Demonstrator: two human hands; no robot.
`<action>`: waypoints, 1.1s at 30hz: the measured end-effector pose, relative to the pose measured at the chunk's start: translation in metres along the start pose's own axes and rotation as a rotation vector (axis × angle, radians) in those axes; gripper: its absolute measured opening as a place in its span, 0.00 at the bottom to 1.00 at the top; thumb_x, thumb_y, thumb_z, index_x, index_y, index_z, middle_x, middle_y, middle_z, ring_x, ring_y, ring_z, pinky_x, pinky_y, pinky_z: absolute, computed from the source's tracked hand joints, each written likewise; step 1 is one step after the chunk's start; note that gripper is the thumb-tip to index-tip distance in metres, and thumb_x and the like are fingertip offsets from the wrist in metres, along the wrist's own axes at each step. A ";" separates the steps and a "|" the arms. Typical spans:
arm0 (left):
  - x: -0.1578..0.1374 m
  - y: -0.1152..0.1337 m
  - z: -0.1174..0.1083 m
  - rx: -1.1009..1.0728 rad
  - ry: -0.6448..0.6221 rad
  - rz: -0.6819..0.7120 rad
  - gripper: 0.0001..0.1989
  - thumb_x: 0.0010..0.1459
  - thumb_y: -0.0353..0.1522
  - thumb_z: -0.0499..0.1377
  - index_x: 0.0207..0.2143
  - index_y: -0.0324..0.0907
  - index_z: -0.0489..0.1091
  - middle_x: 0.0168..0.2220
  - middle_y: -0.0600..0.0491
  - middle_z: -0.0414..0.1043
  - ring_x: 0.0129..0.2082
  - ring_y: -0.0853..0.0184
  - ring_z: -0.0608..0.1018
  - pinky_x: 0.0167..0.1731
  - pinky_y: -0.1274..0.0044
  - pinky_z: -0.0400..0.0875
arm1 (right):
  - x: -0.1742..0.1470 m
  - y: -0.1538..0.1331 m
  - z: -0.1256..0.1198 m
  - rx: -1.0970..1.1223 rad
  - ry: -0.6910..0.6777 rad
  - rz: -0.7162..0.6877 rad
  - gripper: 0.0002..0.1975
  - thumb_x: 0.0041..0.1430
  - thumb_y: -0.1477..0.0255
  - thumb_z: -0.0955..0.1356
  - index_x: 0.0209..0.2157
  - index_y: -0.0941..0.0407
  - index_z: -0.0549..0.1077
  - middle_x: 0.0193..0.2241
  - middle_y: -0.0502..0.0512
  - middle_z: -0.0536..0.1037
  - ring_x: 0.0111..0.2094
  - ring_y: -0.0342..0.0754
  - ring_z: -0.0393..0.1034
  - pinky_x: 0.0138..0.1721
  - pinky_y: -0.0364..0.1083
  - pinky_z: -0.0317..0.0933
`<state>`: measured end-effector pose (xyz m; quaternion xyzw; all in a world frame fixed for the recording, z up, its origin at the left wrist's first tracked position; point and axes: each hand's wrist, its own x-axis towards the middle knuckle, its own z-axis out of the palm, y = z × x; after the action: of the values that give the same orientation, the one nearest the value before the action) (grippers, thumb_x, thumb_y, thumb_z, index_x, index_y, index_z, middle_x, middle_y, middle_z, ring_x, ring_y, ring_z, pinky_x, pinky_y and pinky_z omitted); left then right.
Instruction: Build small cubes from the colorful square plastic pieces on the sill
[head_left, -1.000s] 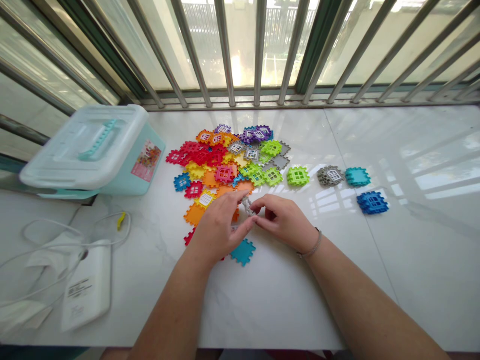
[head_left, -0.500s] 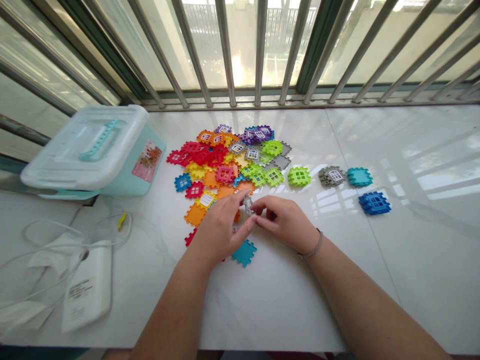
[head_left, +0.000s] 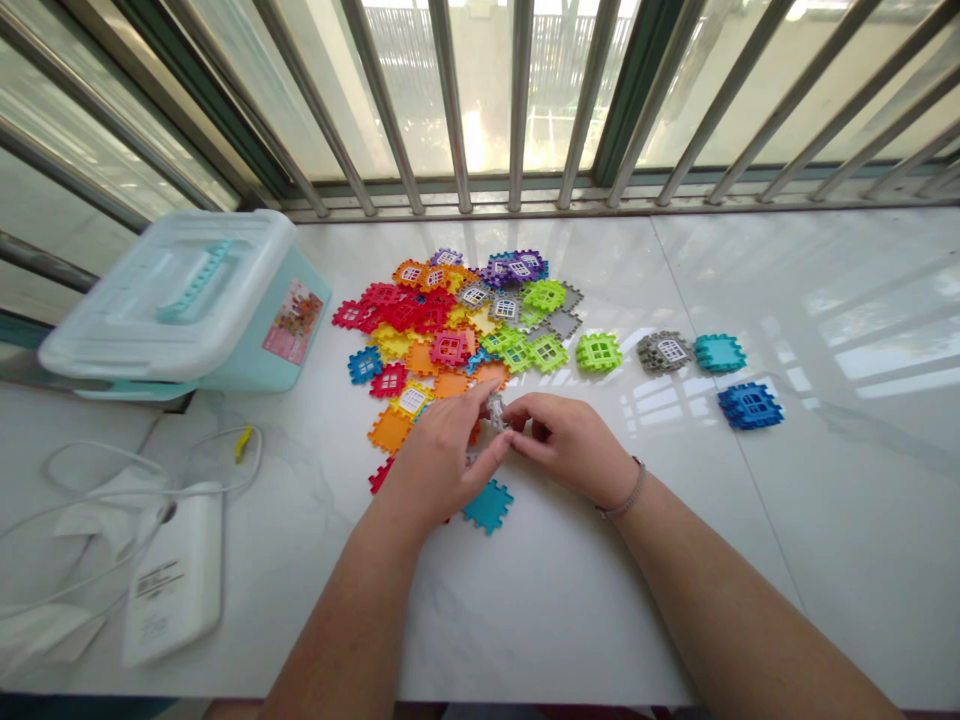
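Note:
Between my hands, edge-on to the camera, are grey interlocking tiles (head_left: 496,411); how many is hidden by the fingers. My left hand (head_left: 444,452) grips them from the left, thumb and fingers closed around them. From the other side my right hand (head_left: 568,440) pinches them, fingers curled. Under and beyond my left hand spreads a mixed pile of square toothed tiles, among them red tiles (head_left: 405,312), an orange tile (head_left: 390,430) and green tiles (head_left: 547,352). A teal tile (head_left: 489,506) lies just below my left hand, partly covered by it.
Right of the pile stand stacks of tiles: green (head_left: 598,352), grey (head_left: 664,351), teal (head_left: 720,352) and blue (head_left: 750,406). A lidded plastic box (head_left: 187,300) sits at the left. Nearer are a white power bank (head_left: 174,575) and a cable (head_left: 259,460). Metal bars (head_left: 517,120) line the back.
Almost nothing differs. Both hands keep their grip on the grey tiles in the same place, and the pile and stacks lie as before.

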<state>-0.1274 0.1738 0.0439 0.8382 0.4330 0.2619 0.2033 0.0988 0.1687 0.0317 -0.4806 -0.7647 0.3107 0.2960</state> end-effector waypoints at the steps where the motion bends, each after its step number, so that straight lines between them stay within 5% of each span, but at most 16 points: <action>1: 0.000 0.000 0.000 -0.002 -0.002 0.000 0.29 0.73 0.41 0.60 0.72 0.44 0.62 0.60 0.41 0.78 0.57 0.53 0.81 0.58 0.62 0.75 | 0.000 0.000 0.000 -0.003 -0.001 -0.001 0.06 0.65 0.75 0.74 0.44 0.52 0.78 0.34 0.47 0.81 0.29 0.42 0.72 0.34 0.42 0.60; 23: 0.000 -0.002 0.003 0.023 -0.002 -0.015 0.28 0.73 0.41 0.61 0.71 0.45 0.65 0.55 0.43 0.80 0.54 0.53 0.81 0.57 0.61 0.75 | 0.001 -0.001 0.001 -0.045 -0.024 0.010 0.07 0.64 0.75 0.73 0.43 0.51 0.78 0.33 0.48 0.81 0.29 0.43 0.71 0.34 0.43 0.59; 33: 0.001 0.001 0.000 -0.009 0.027 0.022 0.28 0.73 0.40 0.62 0.71 0.45 0.64 0.61 0.42 0.78 0.59 0.53 0.81 0.60 0.62 0.75 | 0.000 0.000 0.001 -0.013 0.000 0.004 0.06 0.65 0.75 0.74 0.43 0.52 0.78 0.35 0.48 0.81 0.30 0.43 0.72 0.35 0.43 0.61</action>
<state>-0.1261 0.1744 0.0444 0.8383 0.4254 0.2772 0.1985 0.0986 0.1686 0.0309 -0.4843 -0.7657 0.3064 0.2922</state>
